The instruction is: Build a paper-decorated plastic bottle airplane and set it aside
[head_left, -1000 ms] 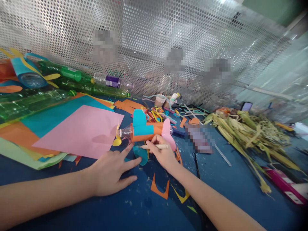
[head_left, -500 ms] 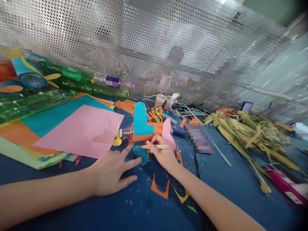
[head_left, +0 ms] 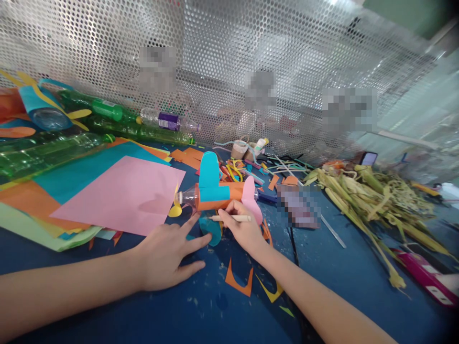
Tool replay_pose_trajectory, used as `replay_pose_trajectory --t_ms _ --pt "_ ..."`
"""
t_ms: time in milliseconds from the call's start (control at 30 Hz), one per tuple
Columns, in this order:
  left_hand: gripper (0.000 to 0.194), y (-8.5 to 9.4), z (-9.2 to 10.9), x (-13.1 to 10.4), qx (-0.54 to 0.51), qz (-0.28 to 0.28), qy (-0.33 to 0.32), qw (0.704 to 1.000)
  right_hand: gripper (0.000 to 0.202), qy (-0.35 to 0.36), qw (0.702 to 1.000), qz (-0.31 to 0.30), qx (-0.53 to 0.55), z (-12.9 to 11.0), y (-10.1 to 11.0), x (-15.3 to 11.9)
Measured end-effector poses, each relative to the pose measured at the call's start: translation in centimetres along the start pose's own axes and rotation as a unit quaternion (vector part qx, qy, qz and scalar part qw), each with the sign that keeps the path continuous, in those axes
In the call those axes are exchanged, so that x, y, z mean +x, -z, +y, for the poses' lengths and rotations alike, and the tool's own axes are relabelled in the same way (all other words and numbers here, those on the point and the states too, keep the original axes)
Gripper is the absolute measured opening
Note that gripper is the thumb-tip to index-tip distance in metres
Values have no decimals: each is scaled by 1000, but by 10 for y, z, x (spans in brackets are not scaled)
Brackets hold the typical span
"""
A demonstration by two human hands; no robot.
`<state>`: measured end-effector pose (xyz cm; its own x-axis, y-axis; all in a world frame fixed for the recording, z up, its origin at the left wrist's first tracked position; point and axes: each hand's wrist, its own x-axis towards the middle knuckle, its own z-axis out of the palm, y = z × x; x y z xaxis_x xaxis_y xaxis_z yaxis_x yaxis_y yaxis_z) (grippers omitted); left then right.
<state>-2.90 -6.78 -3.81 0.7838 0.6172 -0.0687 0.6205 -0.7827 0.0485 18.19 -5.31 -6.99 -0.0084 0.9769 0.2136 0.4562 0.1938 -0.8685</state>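
A plastic bottle wrapped in orange paper (head_left: 235,191) lies on its side as a model plane. It bears an upright blue paper wing (head_left: 209,174), a pink paper tail (head_left: 253,203) and a yellow propeller (head_left: 175,210) at its neck. My left hand (head_left: 167,258) lies spread, its index finger by the bottle and its middle finger on the lower blue wing (head_left: 214,235). Between the fingers of my right hand (head_left: 245,229) is a pale pen (head_left: 242,218). Its tip points left, over the lower wing. Whether it touches the paper I cannot tell.
Coloured paper sheets (head_left: 125,191) are stacked at left, below green bottles (head_left: 53,153). Paper scraps (head_left: 239,282) lie in front. At right are a phone (head_left: 299,205), dried corn husks (head_left: 358,200) and a pink box (head_left: 426,277). A perforated metal screen (head_left: 215,57) stands behind.
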Motion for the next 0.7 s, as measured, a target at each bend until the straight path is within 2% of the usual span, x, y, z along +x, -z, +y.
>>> replay_pose_trajectory --t_ms 267,700 --pt "49 1 0 0 4 -11 0 1000 29 11 1000 4 -12 -1 0 1" --pt "50 0 0 0 -1 -2 4 1000 29 -9 1000 4 -21 -2 1 0"
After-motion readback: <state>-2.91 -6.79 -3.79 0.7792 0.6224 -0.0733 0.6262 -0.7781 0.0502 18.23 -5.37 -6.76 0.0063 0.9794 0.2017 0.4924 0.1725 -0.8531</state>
